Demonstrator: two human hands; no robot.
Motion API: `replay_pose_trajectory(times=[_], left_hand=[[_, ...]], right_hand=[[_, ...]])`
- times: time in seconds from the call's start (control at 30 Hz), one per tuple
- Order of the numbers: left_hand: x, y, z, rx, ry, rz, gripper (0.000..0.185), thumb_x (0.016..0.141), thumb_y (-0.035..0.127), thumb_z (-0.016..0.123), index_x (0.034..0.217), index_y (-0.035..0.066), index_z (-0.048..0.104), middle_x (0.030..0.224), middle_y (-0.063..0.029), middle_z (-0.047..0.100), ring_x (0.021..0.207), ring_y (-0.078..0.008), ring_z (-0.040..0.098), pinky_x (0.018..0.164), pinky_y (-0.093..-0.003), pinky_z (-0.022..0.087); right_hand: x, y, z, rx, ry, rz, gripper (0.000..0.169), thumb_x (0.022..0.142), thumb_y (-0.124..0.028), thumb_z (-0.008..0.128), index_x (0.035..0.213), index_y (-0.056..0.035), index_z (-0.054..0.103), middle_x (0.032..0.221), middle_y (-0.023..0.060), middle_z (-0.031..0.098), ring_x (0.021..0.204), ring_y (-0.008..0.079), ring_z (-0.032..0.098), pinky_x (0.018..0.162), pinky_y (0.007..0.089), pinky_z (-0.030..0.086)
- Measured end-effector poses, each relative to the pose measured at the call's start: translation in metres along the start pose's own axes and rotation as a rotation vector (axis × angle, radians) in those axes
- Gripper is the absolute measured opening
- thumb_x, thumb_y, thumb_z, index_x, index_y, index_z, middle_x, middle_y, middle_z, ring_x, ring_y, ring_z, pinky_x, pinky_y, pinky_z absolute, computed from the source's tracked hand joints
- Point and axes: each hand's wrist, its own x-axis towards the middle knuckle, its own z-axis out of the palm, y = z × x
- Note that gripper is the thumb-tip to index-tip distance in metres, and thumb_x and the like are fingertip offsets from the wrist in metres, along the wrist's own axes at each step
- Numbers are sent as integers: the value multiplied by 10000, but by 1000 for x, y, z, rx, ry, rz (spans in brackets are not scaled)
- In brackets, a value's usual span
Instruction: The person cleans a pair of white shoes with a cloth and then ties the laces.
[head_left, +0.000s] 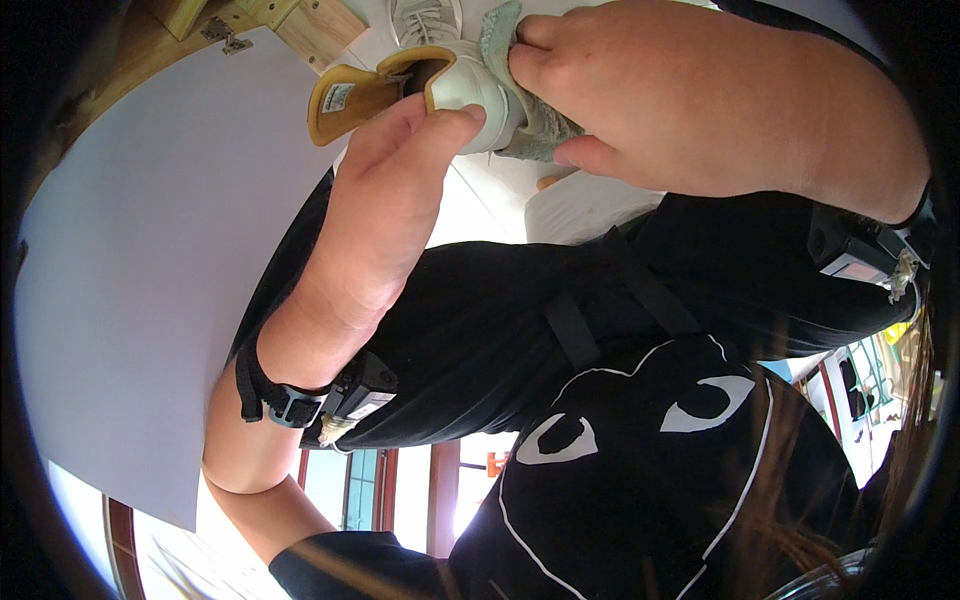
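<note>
A white sneaker with a tan lining (466, 88) is at the top centre, its tongue folded out to the left with a small label on it. My left hand (409, 142) grips the shoe by its collar, thumb on the white outer side. In my right hand (600, 90) is a grey-green cloth (536, 124), which lies against the other end of the shoe and hides that part. The fingertips of that hand are partly sunk in the cloth.
Another light shoe with laces (425, 26) stands beyond the held one. A large white panel (150, 247) fills the left side, near a wooden frame (319, 34) with a metal hinge (226, 36). A white rounded object (585, 206) is below the cloth.
</note>
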Motion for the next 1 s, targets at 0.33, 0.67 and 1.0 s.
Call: replay_pose_trajectory(times=[0.33, 0.67, 1.0], left_hand=[[-1, 2, 0, 18, -12, 3, 321, 980, 274, 559, 1121, 10, 674, 1031, -1, 638, 983, -83, 520, 925, -248, 382], [0, 2, 0, 45, 0, -8, 332, 983, 283, 555, 1136, 12, 671, 1039, -4, 638, 992, -88, 519, 930, -250, 377], [-1, 0, -1, 15, -20, -3, 332, 988, 277, 552, 1151, 11, 667, 1046, -6, 641, 1000, -91, 520, 942, -252, 376]], right_hand=[[2, -14, -2, -72, -9, 75, 401, 951, -226, 577, 1100, 146, 569, 1085, 285, 640, 967, 363, 672, 864, 409, 571], [2, -6, 2, -57, 8, 40, 398, 943, -219, 582, 1106, 144, 565, 1078, 285, 644, 963, 365, 674, 856, 412, 573], [2, 0, 3, -3, 27, -17, 398, 941, -211, 583, 1104, 151, 562, 1069, 294, 641, 954, 373, 671, 848, 416, 573]])
